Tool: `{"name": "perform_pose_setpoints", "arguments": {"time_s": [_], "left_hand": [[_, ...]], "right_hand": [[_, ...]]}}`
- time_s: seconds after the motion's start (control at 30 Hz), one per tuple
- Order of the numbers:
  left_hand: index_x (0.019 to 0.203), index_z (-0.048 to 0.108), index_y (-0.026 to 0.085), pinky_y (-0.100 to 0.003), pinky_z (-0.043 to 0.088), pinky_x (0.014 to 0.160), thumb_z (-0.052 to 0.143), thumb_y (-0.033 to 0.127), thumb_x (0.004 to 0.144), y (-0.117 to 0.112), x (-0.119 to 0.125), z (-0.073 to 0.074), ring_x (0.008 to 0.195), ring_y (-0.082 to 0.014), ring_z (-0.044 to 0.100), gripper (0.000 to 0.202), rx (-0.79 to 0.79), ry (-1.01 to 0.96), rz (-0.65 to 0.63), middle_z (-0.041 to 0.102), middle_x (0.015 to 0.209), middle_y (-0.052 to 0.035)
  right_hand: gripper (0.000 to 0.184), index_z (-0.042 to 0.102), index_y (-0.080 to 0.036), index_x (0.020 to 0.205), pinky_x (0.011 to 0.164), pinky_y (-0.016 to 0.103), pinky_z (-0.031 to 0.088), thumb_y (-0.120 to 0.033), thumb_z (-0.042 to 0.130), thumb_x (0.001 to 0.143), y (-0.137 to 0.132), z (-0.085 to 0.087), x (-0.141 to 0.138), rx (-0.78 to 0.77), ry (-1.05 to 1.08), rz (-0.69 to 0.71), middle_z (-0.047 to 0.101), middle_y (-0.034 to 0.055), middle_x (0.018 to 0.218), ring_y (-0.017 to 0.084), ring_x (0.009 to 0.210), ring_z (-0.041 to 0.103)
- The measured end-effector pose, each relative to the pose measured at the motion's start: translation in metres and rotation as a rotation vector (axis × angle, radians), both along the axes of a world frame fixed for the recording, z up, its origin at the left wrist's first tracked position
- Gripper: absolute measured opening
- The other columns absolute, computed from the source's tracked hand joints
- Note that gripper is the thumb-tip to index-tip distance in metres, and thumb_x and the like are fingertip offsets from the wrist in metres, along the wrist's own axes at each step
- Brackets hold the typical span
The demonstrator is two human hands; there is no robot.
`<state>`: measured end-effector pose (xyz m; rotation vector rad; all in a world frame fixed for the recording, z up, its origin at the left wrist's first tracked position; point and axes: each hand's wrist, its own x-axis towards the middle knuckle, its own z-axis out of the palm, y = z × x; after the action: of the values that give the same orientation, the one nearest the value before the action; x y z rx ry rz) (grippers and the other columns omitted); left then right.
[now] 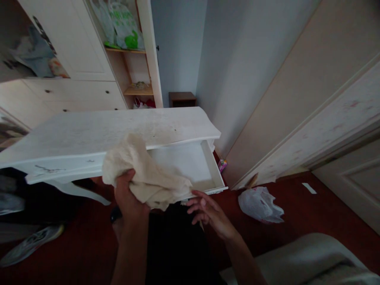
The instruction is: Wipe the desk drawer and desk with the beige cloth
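A cream cloth [139,170] hangs bunched in my left hand [127,194], whose fingers are closed around its lower left part. It covers the left part of an open white drawer [190,158] and drapes over the drawer's front edge. My right hand [209,213] is just below the drawer front, fingers apart, its index fingertip at the cloth's right corner; whether it touches the cloth I cannot tell. The drawer belongs to a white table [89,128] with dusty marks on its top.
White cabinets [80,59] with shelves and plastic bags [123,25] stand behind the table. On the red floor lie a white plastic bag [261,204] to the right and a shoe [32,243] at the left. A small pink box [222,165] sits by the wall.
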<state>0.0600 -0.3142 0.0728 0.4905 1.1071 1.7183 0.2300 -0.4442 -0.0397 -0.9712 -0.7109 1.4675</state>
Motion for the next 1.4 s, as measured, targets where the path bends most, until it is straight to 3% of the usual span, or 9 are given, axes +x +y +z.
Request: {"name": "perform_pose_setpoints", "arguments": {"time_s": [0.17,0.37,0.6,0.8,0.93,1.03,1.1,1.23,1.4], "left_hand": [[0.079,0.055,0.02,-0.026,0.044,0.062,0.072,0.029,0.051,0.017,0.032,-0.013,0.07,-0.013,0.054,0.033,-0.029,-0.149,-0.041,0.055,0.075,0.0057],[0.08,0.057,0.021,-0.025,0.044,0.065,0.072,0.029,0.053,0.025,0.052,-0.028,0.073,-0.0127,0.055,0.032,0.02,-0.097,-0.006,0.058,0.078,0.0054],[0.082,0.061,0.023,-0.029,0.051,0.08,0.071,0.029,0.058,0.029,0.055,-0.026,0.084,-0.0174,0.064,0.027,0.282,-0.073,0.007,0.067,0.08,0.0034],[0.103,0.07,0.016,-0.035,0.054,0.085,0.073,0.033,0.069,0.037,0.059,-0.05,0.093,-0.0241,0.07,0.037,0.167,0.224,-0.423,0.074,0.096,-0.0069],[0.126,0.064,0.014,-0.04,0.051,0.098,0.067,0.032,0.077,0.043,0.053,-0.054,0.111,-0.0282,0.067,0.052,0.294,0.443,-0.625,0.072,0.115,-0.0122],[0.145,0.051,0.02,-0.048,0.039,0.113,0.06,0.043,0.086,0.045,0.046,-0.053,0.134,-0.0323,0.052,0.064,0.526,0.496,-0.777,0.057,0.145,-0.0143],[0.15,0.046,0.024,-0.055,0.017,0.123,0.049,0.058,0.092,0.046,0.042,-0.053,0.15,-0.0356,0.03,0.068,0.66,0.62,-0.817,0.044,0.157,-0.0138],[0.156,0.037,0.026,-0.064,-0.017,0.117,0.026,0.082,0.087,0.045,0.041,-0.051,0.156,-0.0404,-0.005,0.09,0.722,0.907,-0.866,0.024,0.167,-0.0141],[0.154,0.041,0.023,-0.062,-0.001,0.123,0.027,0.081,0.088,0.039,0.053,-0.051,0.154,-0.0389,0.014,0.088,0.737,0.882,-0.866,0.034,0.16,-0.0178]], "right_hand": [[0.063,0.057,-0.034,0.136,0.098,0.051,0.054,-0.058,0.076,0.081,0.038,0.017,-0.012,0.047,0.043,-0.183,0.047,0.0102,0.153,0.032,0.136,0.051],[0.074,0.052,-0.039,0.142,0.119,0.05,0.031,-0.059,0.079,0.076,0.067,0.024,-0.011,0.053,-0.105,-0.439,0.037,0.0036,0.162,0.026,0.154,0.024],[0.073,0.067,-0.029,0.117,0.103,0.05,0.051,-0.084,0.068,0.068,0.099,0.031,-0.019,-0.037,0.173,-0.433,0.05,0.0077,0.153,0.033,0.141,0.046],[0.072,0.063,-0.027,0.126,0.099,0.039,0.055,-0.079,0.064,0.076,0.129,0.051,-0.042,0.219,0.145,-0.403,0.072,0.0055,0.121,0.026,0.125,0.061],[0.07,0.062,-0.027,0.129,0.095,0.037,0.058,-0.067,0.076,0.073,0.138,0.056,-0.038,0.26,0.057,-0.431,0.075,0.0052,0.115,0.026,0.117,0.067],[0.069,0.067,-0.025,0.119,0.092,0.038,0.06,-0.064,0.083,0.064,0.14,0.055,-0.031,0.235,0.025,-0.356,0.077,0.0058,0.105,0.028,0.112,0.07],[0.068,0.07,-0.025,0.113,0.09,0.04,0.061,-0.064,0.085,0.059,0.138,0.052,-0.026,0.218,0.037,-0.299,0.078,0.0054,0.101,0.029,0.11,0.07],[0.062,0.069,-0.025,0.112,0.093,0.041,0.059,-0.052,0.087,0.059,0.138,0.046,-0.016,0.204,0.047,-0.312,0.077,0.0042,0.103,0.028,0.114,0.069],[0.05,0.068,-0.026,0.111,0.104,0.041,0.054,-0.036,0.082,0.064,0.137,0.045,-0.013,0.191,0.085,-0.497,0.077,0.0004,0.102,0.025,0.112,0.069]]}}
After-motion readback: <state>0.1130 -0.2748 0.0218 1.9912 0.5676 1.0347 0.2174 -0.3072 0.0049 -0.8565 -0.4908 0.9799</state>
